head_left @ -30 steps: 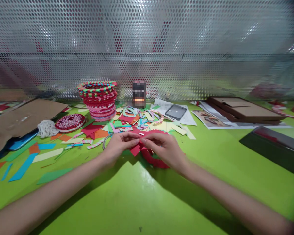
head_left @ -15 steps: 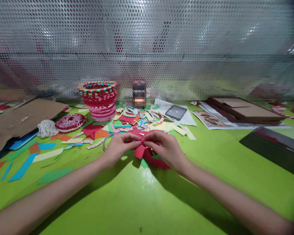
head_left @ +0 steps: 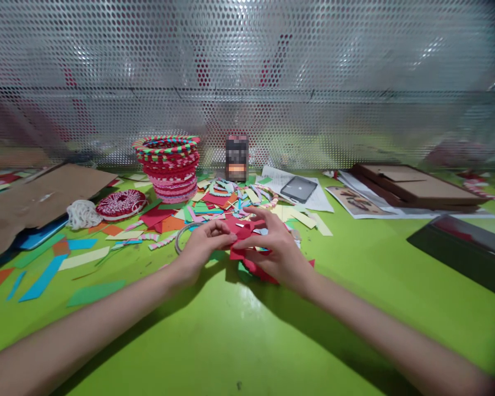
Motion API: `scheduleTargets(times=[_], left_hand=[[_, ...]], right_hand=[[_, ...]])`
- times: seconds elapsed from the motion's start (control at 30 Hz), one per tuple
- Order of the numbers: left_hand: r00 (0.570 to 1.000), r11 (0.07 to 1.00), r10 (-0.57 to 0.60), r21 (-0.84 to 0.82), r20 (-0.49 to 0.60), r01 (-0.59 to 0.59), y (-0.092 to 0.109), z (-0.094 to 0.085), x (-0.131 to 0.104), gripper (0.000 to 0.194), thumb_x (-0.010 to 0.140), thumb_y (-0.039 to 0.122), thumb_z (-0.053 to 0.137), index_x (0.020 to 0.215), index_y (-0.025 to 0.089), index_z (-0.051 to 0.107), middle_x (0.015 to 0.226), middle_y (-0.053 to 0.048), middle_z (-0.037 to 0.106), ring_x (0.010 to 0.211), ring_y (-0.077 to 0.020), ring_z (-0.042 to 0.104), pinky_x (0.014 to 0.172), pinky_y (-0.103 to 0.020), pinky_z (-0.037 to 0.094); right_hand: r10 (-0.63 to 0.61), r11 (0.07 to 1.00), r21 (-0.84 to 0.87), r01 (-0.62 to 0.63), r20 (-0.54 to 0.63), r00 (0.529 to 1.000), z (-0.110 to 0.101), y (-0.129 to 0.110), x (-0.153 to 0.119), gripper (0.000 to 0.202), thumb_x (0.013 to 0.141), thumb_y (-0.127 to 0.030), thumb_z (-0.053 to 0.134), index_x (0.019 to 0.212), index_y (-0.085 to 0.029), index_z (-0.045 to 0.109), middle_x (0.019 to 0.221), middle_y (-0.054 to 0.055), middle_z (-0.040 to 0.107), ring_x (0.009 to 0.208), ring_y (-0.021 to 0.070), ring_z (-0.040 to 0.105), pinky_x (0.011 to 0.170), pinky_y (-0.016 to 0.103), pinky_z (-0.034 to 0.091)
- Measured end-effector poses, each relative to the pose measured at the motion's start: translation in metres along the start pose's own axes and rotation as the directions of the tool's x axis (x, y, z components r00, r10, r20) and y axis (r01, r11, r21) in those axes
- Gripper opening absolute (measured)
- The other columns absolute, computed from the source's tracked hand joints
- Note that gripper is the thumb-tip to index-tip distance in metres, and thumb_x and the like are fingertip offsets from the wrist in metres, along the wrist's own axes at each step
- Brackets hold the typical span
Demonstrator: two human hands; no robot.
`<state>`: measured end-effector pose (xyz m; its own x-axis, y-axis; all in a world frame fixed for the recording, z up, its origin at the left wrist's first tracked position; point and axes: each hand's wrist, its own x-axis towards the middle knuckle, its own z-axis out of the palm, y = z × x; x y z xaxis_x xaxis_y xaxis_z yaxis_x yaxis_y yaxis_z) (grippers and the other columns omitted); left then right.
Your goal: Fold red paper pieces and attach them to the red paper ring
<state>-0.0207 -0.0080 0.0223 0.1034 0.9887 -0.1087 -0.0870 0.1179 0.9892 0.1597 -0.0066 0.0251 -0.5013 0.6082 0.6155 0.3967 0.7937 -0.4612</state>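
Over the middle of the green table, my left hand (head_left: 206,242) pinches a piece of red paper (head_left: 240,231) between thumb and forefinger. My right hand (head_left: 278,250) is beside it with fingers spread apart around the red paper, touching or almost touching it. Beneath the right palm shows more red paper, a curved red band (head_left: 262,272), partly hidden by the fingers. A grey ring (head_left: 178,242) lies just behind my left wrist. Colourful paper scraps (head_left: 218,201) are heaped beyond both hands.
A stack of braided rings (head_left: 167,170) stands at back left, near white yarn (head_left: 83,214) and a red-white round piece (head_left: 121,204). Behind are a phone (head_left: 236,158) and a tablet (head_left: 299,190) on paper. Cardboard (head_left: 45,192) lies left; a dark box (head_left: 462,247) is right.
My right hand has loosened from a pinch, its fingers now spread. The red flap that hung down between my hands has shifted up and rightward. My left hand still pinches.
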Motion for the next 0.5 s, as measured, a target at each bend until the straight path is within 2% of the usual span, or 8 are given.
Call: scheduleTargets(times=[0.07, 0.13, 0.23, 0.3, 0.5], left_hand=[[1.0, 0.999, -0.013, -0.051, 0.006, 0.014, 0.0003, 0.002, -0.0022, 0.012, 0.066, 0.019, 0.071, 0.07, 0.019, 0.06, 0.072, 0.002, 0.06, 0.07, -0.0119, 0.057, 0.069, -0.025, 0.045], [1.0, 0.995, -0.011, -0.103, 0.019, 0.013, 0.0002, 0.0033, -0.0035, 0.009, 0.067, 0.017, 0.07, 0.072, 0.019, 0.062, 0.077, 0.0, 0.062, 0.074, -0.0126, 0.058, 0.072, -0.025, 0.046], [0.999, 0.992, -0.009, -0.128, 0.053, 0.016, -0.001, 0.0033, -0.0036, 0.01, 0.069, 0.017, 0.069, 0.078, 0.019, 0.069, 0.086, -0.003, 0.067, 0.082, -0.015, 0.061, 0.081, -0.028, 0.047], [0.998, 0.993, -0.006, -0.119, 0.063, 0.014, -0.0024, 0.0025, -0.0029, 0.012, 0.069, 0.018, 0.07, 0.081, 0.019, 0.071, 0.089, -0.004, 0.07, 0.087, -0.0166, 0.062, 0.085, -0.029, 0.047], [0.999, 0.997, -0.012, -0.073, 0.042, 0.015, -0.007, 0.0015, -0.0019, 0.013, 0.07, 0.021, 0.071, 0.083, 0.02, 0.074, 0.092, -0.005, 0.072, 0.088, -0.018, 0.062, 0.085, -0.03, 0.046]], right_hand=[[0.034, 0.998, 0.061, -0.033, -0.021, 0.999, -0.0014, 0.0011, 0.0004, 0.014, 0.08, -0.014, 0.067, 0.081, -0.026, 0.073, 0.128, 0.007, 0.049, 0.112, 0.025, 0.054, 0.091, 0.047, 0.049], [0.104, 0.988, 0.121, -0.099, -0.037, 0.994, -0.0028, 0.0006, 0.001, 0.019, 0.082, -0.009, 0.063, 0.081, -0.025, 0.072, 0.124, 0.007, 0.05, 0.103, 0.0215, 0.058, 0.085, 0.043, 0.052], [0.196, 0.968, 0.174, -0.183, -0.059, 0.979, -0.0038, -0.0012, 0.002, 0.027, 0.081, -0.001, 0.058, 0.083, -0.024, 0.071, 0.113, 0.007, 0.053, 0.106, 0.0213, 0.056, 0.086, 0.04, 0.052], [0.216, 0.96, 0.196, -0.203, -0.048, 0.975, -0.0035, -0.0014, 0.0022, 0.026, 0.078, 0.0, 0.061, 0.083, -0.024, 0.072, 0.105, 0.006, 0.054, 0.106, 0.0214, 0.055, 0.086, 0.039, 0.051], [0.232, 0.944, 0.238, -0.228, 0.01, 0.973, -0.0002, 0.002, 0.0011, 0.018, 0.072, -0.009, 0.074, 0.075, -0.027, 0.075, 0.089, 0.002, 0.055, 0.083, 0.016, 0.059, 0.074, 0.033, 0.052]])
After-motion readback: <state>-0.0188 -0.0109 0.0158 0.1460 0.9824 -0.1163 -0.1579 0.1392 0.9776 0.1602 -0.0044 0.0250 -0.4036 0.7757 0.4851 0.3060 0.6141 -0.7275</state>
